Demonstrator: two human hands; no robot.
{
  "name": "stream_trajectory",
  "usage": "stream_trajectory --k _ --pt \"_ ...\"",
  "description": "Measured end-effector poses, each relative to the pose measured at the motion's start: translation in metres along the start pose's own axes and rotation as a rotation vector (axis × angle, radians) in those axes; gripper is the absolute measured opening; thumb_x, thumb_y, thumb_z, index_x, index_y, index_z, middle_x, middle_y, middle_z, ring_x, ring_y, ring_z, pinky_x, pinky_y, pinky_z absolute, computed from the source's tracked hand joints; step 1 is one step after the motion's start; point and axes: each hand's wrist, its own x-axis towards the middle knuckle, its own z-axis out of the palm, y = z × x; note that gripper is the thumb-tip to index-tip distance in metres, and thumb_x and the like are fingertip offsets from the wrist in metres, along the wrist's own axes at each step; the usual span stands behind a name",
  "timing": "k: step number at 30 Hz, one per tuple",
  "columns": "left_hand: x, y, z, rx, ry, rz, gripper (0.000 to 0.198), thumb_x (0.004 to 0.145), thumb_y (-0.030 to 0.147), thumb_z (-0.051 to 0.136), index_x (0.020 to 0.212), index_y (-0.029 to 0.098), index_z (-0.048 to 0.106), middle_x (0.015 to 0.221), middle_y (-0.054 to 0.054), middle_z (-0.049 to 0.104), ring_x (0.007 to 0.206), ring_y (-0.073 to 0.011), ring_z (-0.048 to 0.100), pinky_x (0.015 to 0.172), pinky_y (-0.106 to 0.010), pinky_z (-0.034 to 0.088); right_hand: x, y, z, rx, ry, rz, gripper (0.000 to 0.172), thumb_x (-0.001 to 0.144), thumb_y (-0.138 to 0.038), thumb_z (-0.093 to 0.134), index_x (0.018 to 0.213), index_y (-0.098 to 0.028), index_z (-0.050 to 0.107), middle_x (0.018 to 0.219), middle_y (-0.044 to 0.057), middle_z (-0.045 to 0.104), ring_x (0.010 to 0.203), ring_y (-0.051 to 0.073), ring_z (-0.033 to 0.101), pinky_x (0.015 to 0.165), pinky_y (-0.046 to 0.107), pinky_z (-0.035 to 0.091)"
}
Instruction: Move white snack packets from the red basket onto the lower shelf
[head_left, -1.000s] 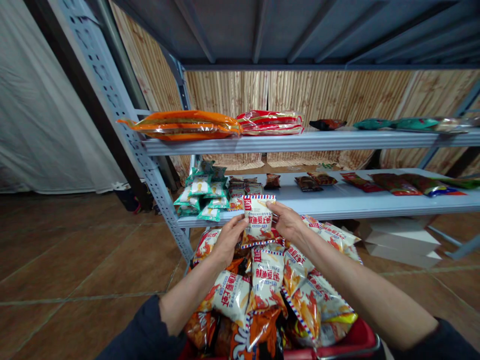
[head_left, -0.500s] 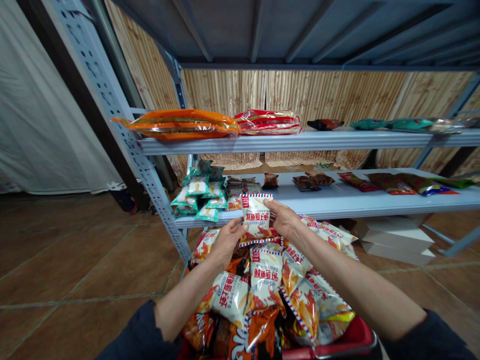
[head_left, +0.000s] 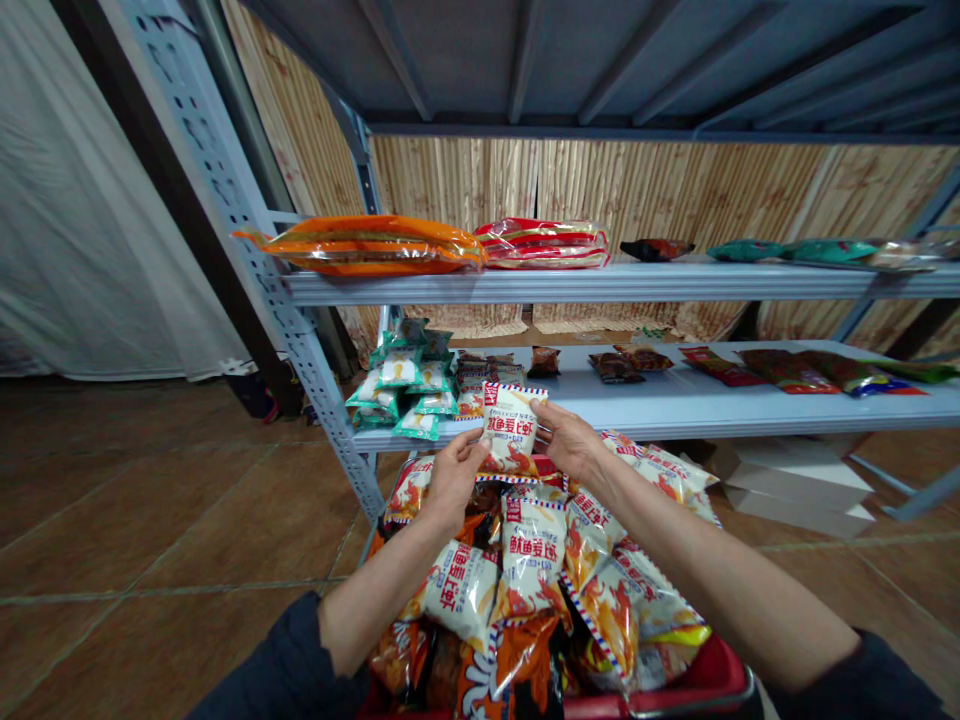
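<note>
Between both hands I hold a white snack bag (head_left: 511, 428) with red lettering and striped edges, raised in front of the lower shelf. My left hand (head_left: 452, 480) pinches its left side near the bottom. At its upper right edge, the fingers of my right hand (head_left: 568, 438) close on it. Below is a red basket (head_left: 724, 668) heaped with snack bags. A matching white bag (head_left: 531, 555) lies in the middle of the heap, with an orange and black bag (head_left: 514, 670) under it. Just behind the held bag, similar small bags (head_left: 471, 385) stand on the shelf, partly hidden.
Green and white packets (head_left: 401, 372) are piled at the left end of the lower shelf (head_left: 675, 405). Several dark packets and bags lie farther right. Large orange bags (head_left: 367, 245) and red-striped bags (head_left: 544, 243) rest above. White boxes (head_left: 795, 485) sit underneath; a metal upright (head_left: 285, 290) borders the left.
The held bag has risen slightly toward the shelf, with both hands keeping hold of it. The whole view has shifted a little.
</note>
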Motion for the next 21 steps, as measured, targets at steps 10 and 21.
stream_trajectory --k 10,21 --pt "-0.004 0.001 0.003 -0.007 0.056 0.008 0.034 0.063 0.031 0.067 0.093 0.015 0.061 0.086 -0.006 0.068 0.076 -0.0153 0.062 0.074 -0.03 0.046 0.01 0.002 -0.005 0.071 0.04 0.014 0.02 0.064 -0.031 0.07 0.08 -0.026 0.06 0.08 -0.002 0.065 0.071 0.013 0.058 0.068 0.029 0.047" --pt "-0.001 -0.007 0.002 0.017 0.111 0.061 0.024 0.061 0.032 0.067 0.077 0.015 0.059 0.071 -0.001 0.065 0.063 -0.0119 0.059 0.067 -0.027 0.045 0.007 0.0 -0.003 0.032 -0.032 0.008 0.022 0.067 -0.035 0.068 0.085 -0.026 0.059 0.082 -0.002 0.065 0.072 0.013 0.058 0.068 0.028 0.047"
